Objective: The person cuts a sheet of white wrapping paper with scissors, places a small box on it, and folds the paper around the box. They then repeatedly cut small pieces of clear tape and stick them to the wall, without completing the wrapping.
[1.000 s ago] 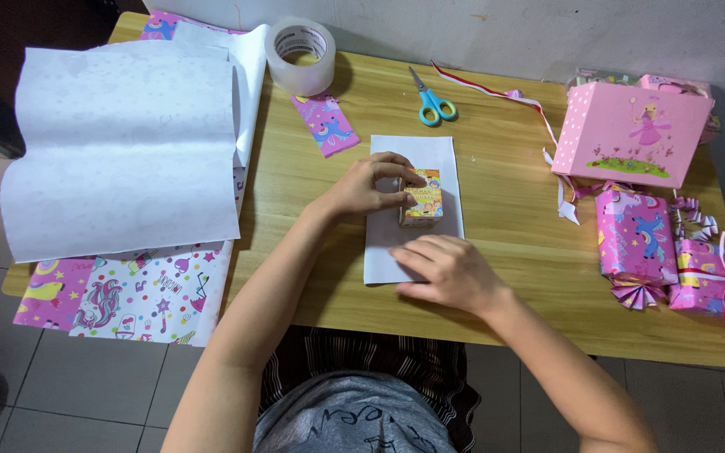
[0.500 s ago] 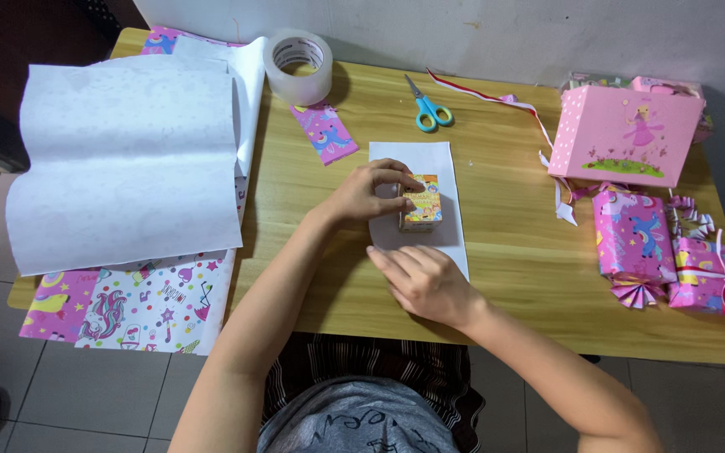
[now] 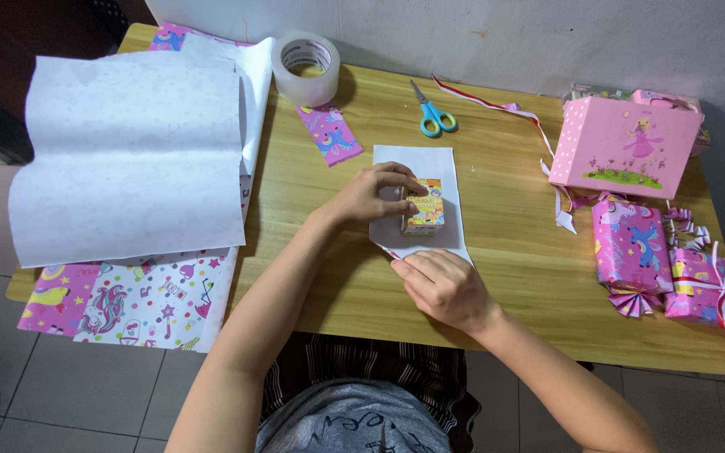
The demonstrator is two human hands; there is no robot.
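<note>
A small colourful box (image 3: 424,205) stands on a cut piece of wrapping paper (image 3: 442,168) that lies white side up on the wooden table (image 3: 513,277). My left hand (image 3: 371,195) grips the box's left side with its fingers. At the paper's near edge my right hand (image 3: 442,287) pinches the near left corner and lifts it, so the printed underside shows.
A large sheet of wrapping paper (image 3: 132,159) covers the table's left end and hangs over it. A tape roll (image 3: 305,67), a paper scrap (image 3: 330,132), scissors (image 3: 431,113) and ribbon (image 3: 497,105) lie at the back. A pink gift bag (image 3: 623,147) and wrapped gifts (image 3: 631,247) stand at the right.
My right hand has slid left along the paper's near edge and raised the corner. The left hand and the box have stayed in place.
</note>
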